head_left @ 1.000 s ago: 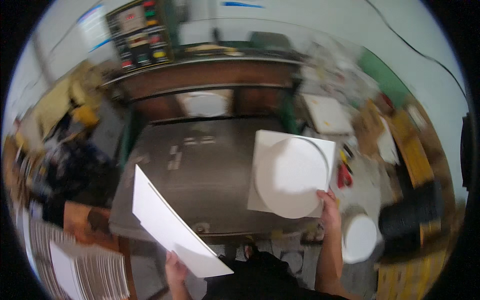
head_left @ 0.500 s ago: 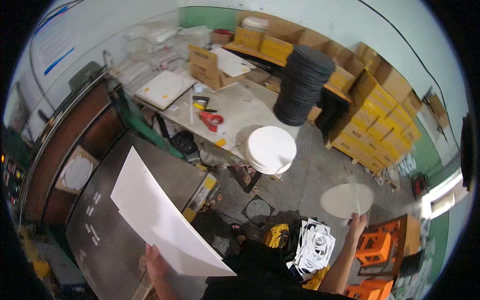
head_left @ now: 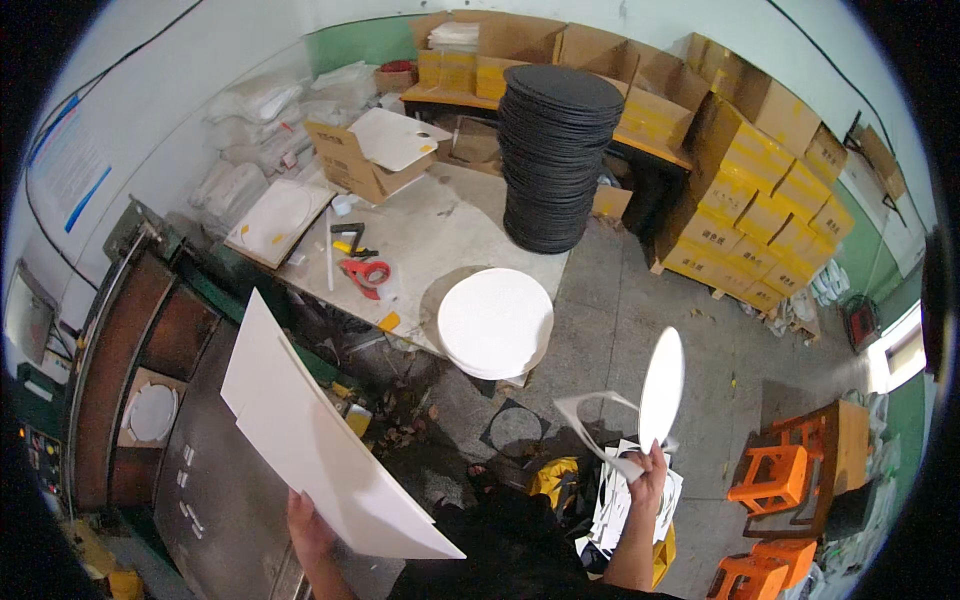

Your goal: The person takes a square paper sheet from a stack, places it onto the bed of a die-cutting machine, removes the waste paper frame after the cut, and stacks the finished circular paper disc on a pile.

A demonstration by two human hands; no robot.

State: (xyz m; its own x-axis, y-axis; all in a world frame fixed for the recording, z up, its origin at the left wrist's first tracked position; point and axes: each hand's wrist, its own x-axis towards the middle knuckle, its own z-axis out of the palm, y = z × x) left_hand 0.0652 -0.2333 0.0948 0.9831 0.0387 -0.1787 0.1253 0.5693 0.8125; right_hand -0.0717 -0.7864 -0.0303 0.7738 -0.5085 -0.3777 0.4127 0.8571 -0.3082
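Observation:
In the lower left, my left hand [head_left: 312, 530] is closed on the lower edge of several large white sheets [head_left: 310, 430], tilted over a grey machine bed. On the right, my right hand [head_left: 648, 485] pinches the lower rim of a thin white disc [head_left: 662, 385], seen nearly edge-on. A blurred pale offcut [head_left: 572, 408] with a round hole is just left of the disc; whether my fingers touch it I cannot tell. Beneath lies a pile of white offcuts [head_left: 608, 505]. A stack of white discs [head_left: 495, 315] stands on the near corner of the worktable [head_left: 470, 215].
A tall stack of black discs [head_left: 560, 160] stands at the worktable's far side. Scissors-like black tool aside, a red tape dispenser [head_left: 366, 274] lies on the table. Cardboard boxes [head_left: 750, 210] line the back right. Orange stools [head_left: 775, 480] stand at the right. The machine bed [head_left: 225, 480] is left.
The disc in my right hand has turned from facing up to nearly upright and shifted left, above the offcut pile. A holed offcut now shows beside it. My left hand keeps the sheets.

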